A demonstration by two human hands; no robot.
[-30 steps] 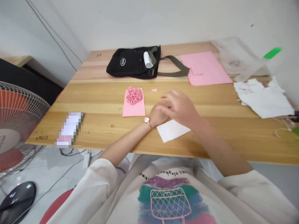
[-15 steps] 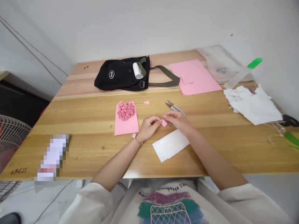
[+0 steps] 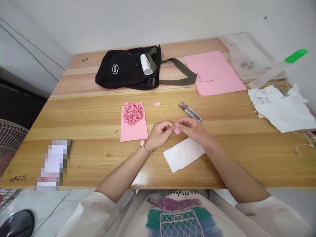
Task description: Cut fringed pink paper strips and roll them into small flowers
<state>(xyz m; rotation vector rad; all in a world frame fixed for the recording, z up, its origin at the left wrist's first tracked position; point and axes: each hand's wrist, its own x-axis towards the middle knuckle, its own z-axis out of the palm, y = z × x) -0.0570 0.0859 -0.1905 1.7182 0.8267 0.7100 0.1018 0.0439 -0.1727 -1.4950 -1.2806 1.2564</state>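
Between my two hands is a small pink paper piece (image 3: 177, 130), pinched at its upper edge by the fingertips of both. My left hand (image 3: 160, 134), with a bracelet at the wrist, is closed on its left side. My right hand (image 3: 194, 130) is closed on its right side, and fingers partly cover the piece. Just beyond the right hand lie blue-handled thread snips (image 3: 189, 111). A white paper sheet (image 3: 181, 156) is flat below the hands, its right end under my right forearm. Left of them, a bunch of pink beady stamens (image 3: 133, 113) rests on a pink paper (image 3: 133, 131).
A tiny pink scrap (image 3: 157, 103) lies beyond the hands. Farther back are a black bag (image 3: 123, 70) with a white roll (image 3: 146, 65) on it and large pink sheets (image 3: 219, 72). White crumpled paper (image 3: 283, 112) lies right; a blurred-out phone-like object (image 3: 54, 164) lies left.
My view has shifted slightly, so things at the back appear higher and more spread. Both hands stay together on the pink piece, which has turned a little. The snips show more fully.
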